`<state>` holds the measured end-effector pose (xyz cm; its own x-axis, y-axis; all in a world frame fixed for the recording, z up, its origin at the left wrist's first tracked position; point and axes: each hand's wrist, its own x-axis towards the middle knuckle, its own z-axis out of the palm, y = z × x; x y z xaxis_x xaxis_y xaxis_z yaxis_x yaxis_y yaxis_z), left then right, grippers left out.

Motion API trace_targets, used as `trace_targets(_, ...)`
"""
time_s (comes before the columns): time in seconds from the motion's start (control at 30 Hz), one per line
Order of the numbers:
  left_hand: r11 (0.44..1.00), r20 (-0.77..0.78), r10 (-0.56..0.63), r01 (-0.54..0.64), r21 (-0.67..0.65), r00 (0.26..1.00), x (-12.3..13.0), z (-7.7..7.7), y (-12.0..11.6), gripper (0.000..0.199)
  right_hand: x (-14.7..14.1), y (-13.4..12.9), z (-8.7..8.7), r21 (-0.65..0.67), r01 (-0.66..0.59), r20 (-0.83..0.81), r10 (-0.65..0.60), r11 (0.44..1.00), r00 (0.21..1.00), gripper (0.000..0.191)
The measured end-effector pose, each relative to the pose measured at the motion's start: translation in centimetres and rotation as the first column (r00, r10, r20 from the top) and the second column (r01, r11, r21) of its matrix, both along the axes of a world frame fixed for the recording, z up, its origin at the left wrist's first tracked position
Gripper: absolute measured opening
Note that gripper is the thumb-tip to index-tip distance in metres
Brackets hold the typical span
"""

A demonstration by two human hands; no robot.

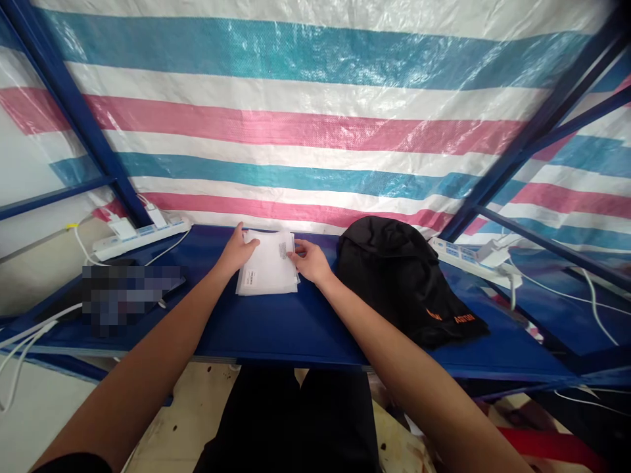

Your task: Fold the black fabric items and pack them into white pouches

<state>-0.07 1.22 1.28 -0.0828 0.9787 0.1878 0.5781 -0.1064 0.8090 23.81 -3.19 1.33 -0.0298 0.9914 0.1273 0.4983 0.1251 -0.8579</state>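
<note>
A neat stack of thin, whitish translucent plastic bags (269, 266) lies on the blue table in front of me. Small dark print shows near its right side and a little barcode-like label near its lower left corner. My left hand (237, 253) grips the left edge, thumb over the top sheet. At the right edge, my right hand (311, 261) pinches the stack with the thumb on top and fingers against the side. The undersides of my fingers are partly hidden. Just right of my right hand lies a bunched black cloth (394, 276) with orange lettering.
White power strips with plugs stand at the left (142, 238) and the right (473, 261). A blurred-out device (133, 295) and white cables lie to the left. Blue metal posts (79, 118) frame a striped plastic sheet (305, 131) behind the blue table (276, 335).
</note>
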Motion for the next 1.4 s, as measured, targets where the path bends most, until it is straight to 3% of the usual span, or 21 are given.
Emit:
trace_targets(0.1, 1.0, -0.223, -0.027, 0.023, -0.019, 0.975, 0.0, 0.8, -0.8, 0.104, -0.3, -1.1, 1.1, 0.099, -0.019, 0.307, -0.012, 0.995, 0.952, 0.043)
trace_targets(0.2, 0.98, -0.356, -0.168, 0.116, -0.163, 0.919, -0.1, 2.2, -3.0, 0.112, 0.0, -2.2, 2.2, 0.095, -0.094, 0.536, 0.028, 0.991, 0.843, 0.053)
trace_targets(0.3, 0.934, -0.435, -0.324, 0.21, -0.289, 0.84, -0.2, 3.3, -6.3, 0.133, 0.8, -3.0, 3.3, 0.039, -0.172, 0.615, 0.112, 0.984, 0.781, 0.056)
trace_targets(0.4, 0.911, -0.508, -0.406, 0.291, -0.292, 0.76, -0.4, 3.3, -9.1, 0.148, 1.4, -3.2, 4.0, 0.03, -0.294, 0.627, 0.211, 0.955, 0.75, 0.046)
trace_targets(0.5, 0.924, -0.552, -0.383, 0.311, -0.223, 0.741, -0.6, 2.5, -10.3, 0.126, 1.3, -3.0, 4.0, 0.039, -0.388, 0.656, 0.269, 0.921, 0.705, 0.041)
trace_targets(0.63, 0.943, -0.57, -0.329, 0.299, -0.149, 0.753, -0.8, 1.6, -10.4, 0.081, 1.4, -3.1, 3.8, 0.039, -0.376, 0.661, 0.258, 0.926, 0.704, 0.05)
trace_targets(0.77, 0.935, -0.571, -0.343, 0.327, -0.134, 0.746, -0.7, 1.3, -11.2, 0.072, 2.5, -3.7, 4.4, -0.065, -0.467, 0.599, 0.409, 0.882, 0.688, 0.094)
trace_targets(0.83, 0.939, -0.581, -0.329, 0.323, -0.118, 0.744, -0.6, 1.3, -11.9, 0.066, 3.0, -3.9, 4.7, -0.096, -0.524, 0.598, 0.47, 0.847, 0.65, 0.107)
trace_targets(0.93, 0.94, -0.612, -0.32, 0.322, -0.111, 0.723, -0.6, 1.3, -12.6, 0.058, 3.5, -3.8, 5.0, -0.098, -0.566, 0.619, 0.495, 0.819, 0.61, 0.084)
trace_targets(1.0, 0.937, -0.637, -0.323, 0.331, -0.112, 0.7, -0.8, 1.3, -12.9, 0.055, 3.6, -3.6, 5.0, -0.079, -0.564, 0.637, 0.478, 0.822, 0.605, 0.062)
trace_targets(1.07, 0.932, -0.654, -0.33, 0.344, -0.112, 0.681, -1.1, 1.3, -13.0, 0.054, 3.6, -3.5, 5.1, -0.063, -0.557, 0.663, 0.452, 0.828, 0.598, 0.051)
trace_targets(1.2, 0.911, -0.655, -0.37, 0.394, -0.119, 0.658, -1.7, 1.4, -13.2, 0.055, 3.4, -3.7, 5.1, -0.074, -0.547, 0.706, 0.431, 0.834, 0.561, 0.053)
trace_targets(1.33, 0.89, -0.638, -0.415, 0.436, -0.136, 0.648, -2.6, 1.7, -12.9, 0.055, 3.2, -3.8, 4.7, -0.041, -0.545, 0.701, 0.413, 0.837, 0.581, 0.064)
trace_targets(1.4, 0.883, -0.624, -0.431, 0.446, -0.144, 0.651, -3.1, 1.9, -12.5, 0.055, 3.0, -3.8, 4.5, -0.029, -0.573, 0.699, 0.426, 0.819, 0.574, 0.059)
